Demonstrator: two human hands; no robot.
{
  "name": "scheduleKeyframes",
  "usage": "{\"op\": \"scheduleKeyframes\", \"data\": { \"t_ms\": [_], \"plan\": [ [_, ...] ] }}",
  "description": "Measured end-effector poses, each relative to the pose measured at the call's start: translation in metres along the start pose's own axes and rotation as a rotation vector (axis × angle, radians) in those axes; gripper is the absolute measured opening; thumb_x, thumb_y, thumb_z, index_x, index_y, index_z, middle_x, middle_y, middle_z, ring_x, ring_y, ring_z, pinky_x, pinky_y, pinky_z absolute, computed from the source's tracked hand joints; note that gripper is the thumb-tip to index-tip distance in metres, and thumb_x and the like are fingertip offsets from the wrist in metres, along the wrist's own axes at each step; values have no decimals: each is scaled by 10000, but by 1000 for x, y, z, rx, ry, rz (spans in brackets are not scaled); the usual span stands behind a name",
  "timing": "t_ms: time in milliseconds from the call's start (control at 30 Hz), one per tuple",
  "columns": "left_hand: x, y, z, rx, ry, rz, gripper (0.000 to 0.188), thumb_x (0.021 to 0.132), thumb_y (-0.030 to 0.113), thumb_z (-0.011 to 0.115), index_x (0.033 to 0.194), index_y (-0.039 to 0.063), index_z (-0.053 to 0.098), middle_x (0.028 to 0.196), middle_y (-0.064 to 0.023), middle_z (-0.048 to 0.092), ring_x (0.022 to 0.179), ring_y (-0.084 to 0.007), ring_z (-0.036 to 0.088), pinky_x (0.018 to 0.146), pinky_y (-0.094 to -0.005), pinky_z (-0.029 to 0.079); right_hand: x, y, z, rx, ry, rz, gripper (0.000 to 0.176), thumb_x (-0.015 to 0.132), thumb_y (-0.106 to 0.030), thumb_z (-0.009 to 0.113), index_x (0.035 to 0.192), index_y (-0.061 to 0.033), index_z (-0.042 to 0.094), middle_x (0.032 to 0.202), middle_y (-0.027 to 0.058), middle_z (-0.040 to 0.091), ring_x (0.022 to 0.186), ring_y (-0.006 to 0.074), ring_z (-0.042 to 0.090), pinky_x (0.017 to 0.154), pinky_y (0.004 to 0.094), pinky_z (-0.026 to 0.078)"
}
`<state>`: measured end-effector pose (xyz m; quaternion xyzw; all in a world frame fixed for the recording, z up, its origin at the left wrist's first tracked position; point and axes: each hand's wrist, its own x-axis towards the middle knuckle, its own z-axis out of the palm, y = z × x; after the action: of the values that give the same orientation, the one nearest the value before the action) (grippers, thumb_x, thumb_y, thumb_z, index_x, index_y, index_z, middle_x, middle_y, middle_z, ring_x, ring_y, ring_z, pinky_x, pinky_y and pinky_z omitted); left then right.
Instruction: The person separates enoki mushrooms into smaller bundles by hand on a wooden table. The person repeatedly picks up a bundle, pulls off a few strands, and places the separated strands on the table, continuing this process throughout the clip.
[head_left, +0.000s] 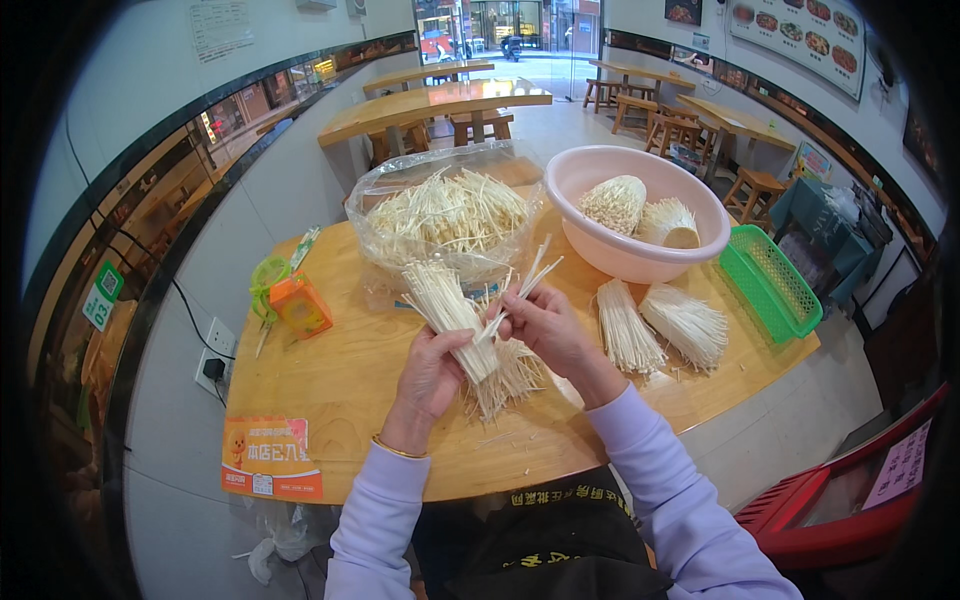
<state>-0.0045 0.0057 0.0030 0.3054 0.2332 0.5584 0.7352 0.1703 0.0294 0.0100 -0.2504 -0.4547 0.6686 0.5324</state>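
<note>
My left hand (433, 369) grips a bundle of enoki mushrooms (448, 311) tilted over the wooden table (352, 405). Pinched in my right hand (546, 322) are a few loose enoki strands (534, 277), right beside the bundle. Below both hands lies a pile of enoki (504, 382), partly covered by the bundle. Beyond them a clear plastic bag (367, 247) holds a large heap of separated enoki (450, 210). To my right, two more enoki clumps (628, 330) (684, 324) rest on the tabletop.
A pink basin (637, 259) with two enoki clumps stands at the back right, beside a green plastic basket (772, 285). At left are an orange box (301, 306), green-handled scissors (264, 296) and a printed orange sheet (271, 457). Wooden tables (442, 101) and stools stand farther off.
</note>
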Motion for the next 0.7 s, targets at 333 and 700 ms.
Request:
{"op": "scheduleKeyframes", "data": {
  "t_ms": [333,700],
  "plan": [
    [-1,-1,-4,96,-67,-17,478,757,-19,600,1215,11,466,1103,-94,574,989,-200,584,879,-366,504,-2,-10,-3,-299,87,15,187,866,-235,642,875,-53,603,732,1,578,595,60,494,547,194,389],
    [-2,-3,0,169,-110,-5,479,748,-10,629,1202,13,477,1105,-83,583,990,-178,580,869,-344,492,-1,1,2,-304,18,-13,153,838,-187,659,856,-39,627,724,-7,583,616,57,485,552,198,384]
  ]
}}
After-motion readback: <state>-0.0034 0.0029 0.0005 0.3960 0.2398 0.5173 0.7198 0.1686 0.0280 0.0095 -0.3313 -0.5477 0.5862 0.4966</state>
